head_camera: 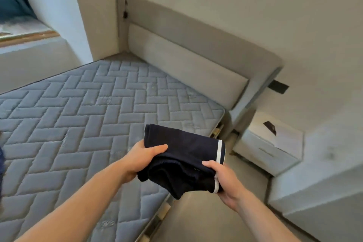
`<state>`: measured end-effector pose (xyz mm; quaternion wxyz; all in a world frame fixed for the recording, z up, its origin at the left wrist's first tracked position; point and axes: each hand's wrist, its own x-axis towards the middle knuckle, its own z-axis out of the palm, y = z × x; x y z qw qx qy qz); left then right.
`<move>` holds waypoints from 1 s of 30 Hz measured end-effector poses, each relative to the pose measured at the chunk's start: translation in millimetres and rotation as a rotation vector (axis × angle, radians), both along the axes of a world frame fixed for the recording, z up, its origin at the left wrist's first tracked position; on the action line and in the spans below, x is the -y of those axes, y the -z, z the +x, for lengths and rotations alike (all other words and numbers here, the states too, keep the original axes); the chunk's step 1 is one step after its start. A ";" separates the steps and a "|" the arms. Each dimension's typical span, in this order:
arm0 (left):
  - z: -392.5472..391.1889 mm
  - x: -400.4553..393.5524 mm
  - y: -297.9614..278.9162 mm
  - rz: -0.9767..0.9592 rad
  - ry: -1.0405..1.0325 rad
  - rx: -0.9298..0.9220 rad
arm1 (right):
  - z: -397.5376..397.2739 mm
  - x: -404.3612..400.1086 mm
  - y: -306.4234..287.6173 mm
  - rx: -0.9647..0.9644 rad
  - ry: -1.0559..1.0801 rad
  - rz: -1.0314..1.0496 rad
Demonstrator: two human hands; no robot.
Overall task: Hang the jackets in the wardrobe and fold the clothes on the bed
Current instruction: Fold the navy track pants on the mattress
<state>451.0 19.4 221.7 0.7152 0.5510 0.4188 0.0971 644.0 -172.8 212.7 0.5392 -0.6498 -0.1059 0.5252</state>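
Folded navy garment (188,155) with white trim, gripped by left hand (145,157) and right hand (225,179) above the bare quilted mattress (78,114); headboard (186,59) and nightstand (269,143) beyond.

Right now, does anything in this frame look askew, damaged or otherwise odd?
Mostly tidy. Both hands, left and right, hold a folded dark garment over the mattress edge. The mattress is bare, and a dark strip sticks out behind the headboard.
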 end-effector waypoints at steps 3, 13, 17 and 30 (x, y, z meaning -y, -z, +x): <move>74.4 33.5 -46.3 0.071 0.103 0.051 | 51.1 50.7 -48.3 0.061 0.082 0.058; 283.3 146.1 -166.2 0.179 0.487 0.192 | 173.9 212.3 -160.1 0.211 0.522 0.234; 352.2 186.2 -199.1 0.177 0.661 0.232 | 209.5 259.8 -191.0 0.293 0.717 0.294; 519.7 278.5 -281.9 0.381 0.972 0.313 | 281.2 351.2 -269.0 0.545 1.213 0.368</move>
